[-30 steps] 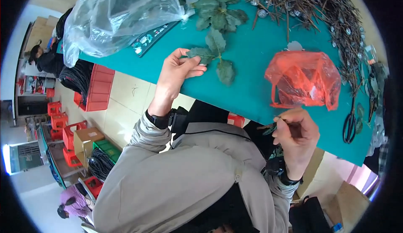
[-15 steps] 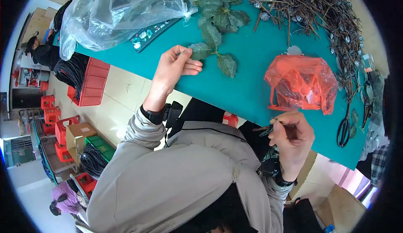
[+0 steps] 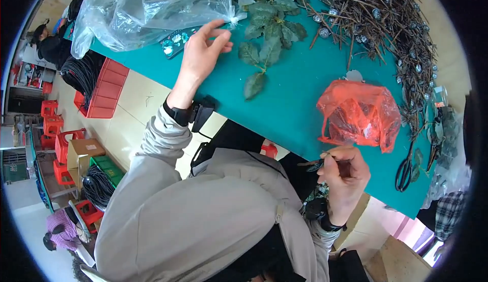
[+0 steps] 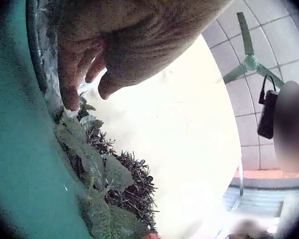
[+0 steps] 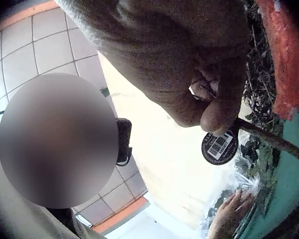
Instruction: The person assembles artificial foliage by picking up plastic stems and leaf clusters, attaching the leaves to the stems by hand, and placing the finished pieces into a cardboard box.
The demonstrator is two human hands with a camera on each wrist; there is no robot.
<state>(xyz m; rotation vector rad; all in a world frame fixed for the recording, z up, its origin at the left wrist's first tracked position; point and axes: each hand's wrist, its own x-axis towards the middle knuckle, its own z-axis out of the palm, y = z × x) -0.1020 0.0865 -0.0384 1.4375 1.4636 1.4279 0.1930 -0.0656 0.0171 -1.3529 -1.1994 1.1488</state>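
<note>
Your left hand (image 3: 202,53) is at the edge of the teal surface (image 3: 305,94), fingers loose and empty. The leaf sprig (image 3: 264,53) lies just to its right, its long axis running away from you. Your right hand (image 3: 348,175), well apart, pinches a tagged stem (image 5: 274,139).

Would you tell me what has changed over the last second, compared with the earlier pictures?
The left hand let go of the leaf sprig and moved away from the body, toward the tied end of the clear bag. The right hand still pinches the thin stem; the red bag and the scissors stayed put.
</note>
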